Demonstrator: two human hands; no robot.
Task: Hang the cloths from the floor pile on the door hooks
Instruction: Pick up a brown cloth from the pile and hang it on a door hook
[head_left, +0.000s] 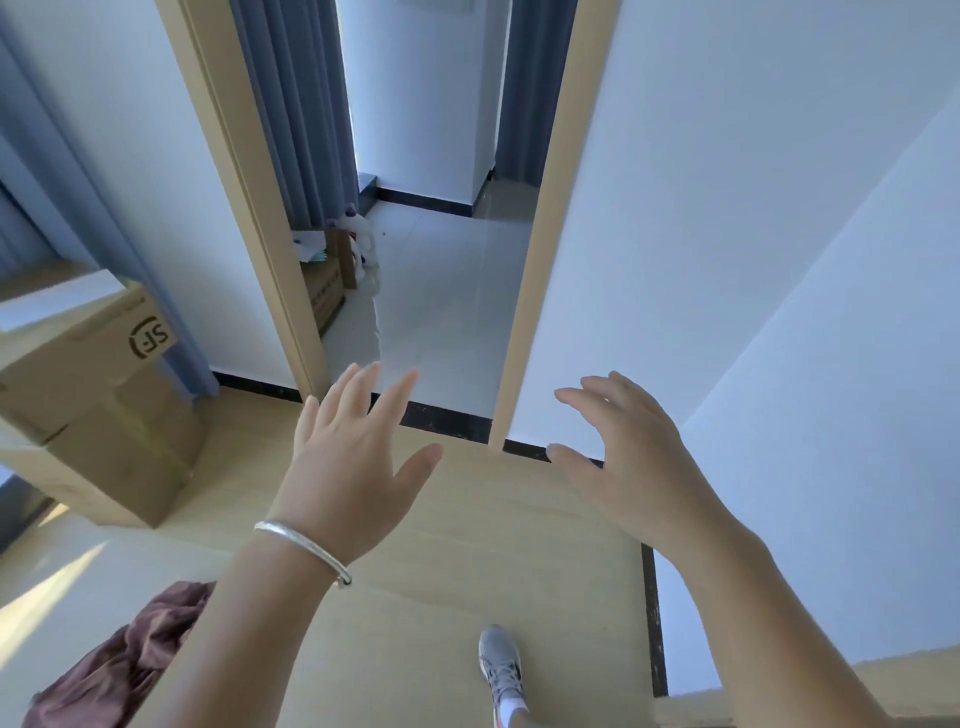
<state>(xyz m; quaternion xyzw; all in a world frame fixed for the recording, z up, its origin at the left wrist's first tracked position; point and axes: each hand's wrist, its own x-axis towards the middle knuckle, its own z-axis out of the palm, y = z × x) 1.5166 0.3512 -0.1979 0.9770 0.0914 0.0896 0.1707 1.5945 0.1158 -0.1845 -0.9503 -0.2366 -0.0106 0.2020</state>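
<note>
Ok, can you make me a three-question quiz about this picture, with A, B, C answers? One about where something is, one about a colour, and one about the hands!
1. Where is the cloth lying?
A. on the cardboard box
B. on the floor, bottom left
C. in the doorway

2. What colour is the shoe?
A. grey
B. red
C. black

3. What are the hands doing?
A. both holding cloth
B. one holding a box
C. both open and empty

Answers: 1 B, it sits crumpled on the floor beside the left arm. 2 A, its upper is grey. 3 C, the left hand and right hand have spread fingers holding nothing.
</note>
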